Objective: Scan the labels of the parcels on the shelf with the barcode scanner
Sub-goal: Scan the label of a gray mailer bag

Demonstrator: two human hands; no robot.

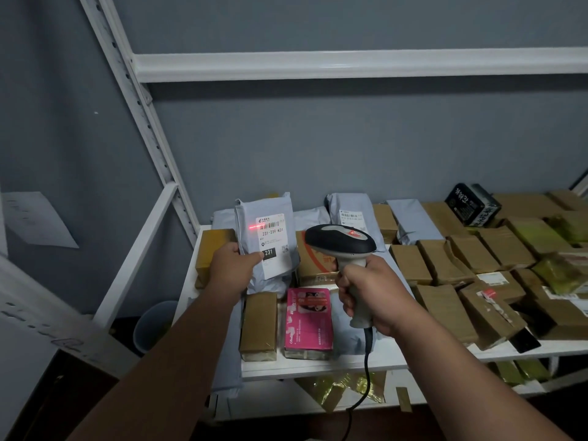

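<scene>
A person is standing at a white metal shelf (413,356) set against a grey wall, seen from a camera on their head looking down along both bare forearms.

The left hand (229,265) is gripping a grey poly mailer (266,218) by its lower left edge, thumb pressing on the front and fingers curling behind, and is holding it upright above the left end of the shelf. A white shipping label (274,243) is facing the camera, reading "231-239-K01" with a black box marked "231" near the thumb. A red scan line (258,226) is glowing across the left part of the label's barcode and a little past its edge onto the mailer.

The right hand (370,296) is wrapping its fingers tightly round the pale handle of a barcode scanner (342,241). The scanner's dark head is pointing toward the held mailer, just to its right and not touching it, with a red light showing on top. Its black cable (366,367) is hanging down past the shelf's front edge.

On the shelf, a pink box (308,319) is lying flat between the two forearms, beside a brown cardboard parcel (258,324) on its left. More grey mailers are standing along the back, one (351,214) showing a label. Many brown cardboard parcels (461,259) are covering the right side, with a black box bearing white characters (471,203) at the far back. A grey bin (154,326) is sitting on the floor to the left of the shelf.
</scene>
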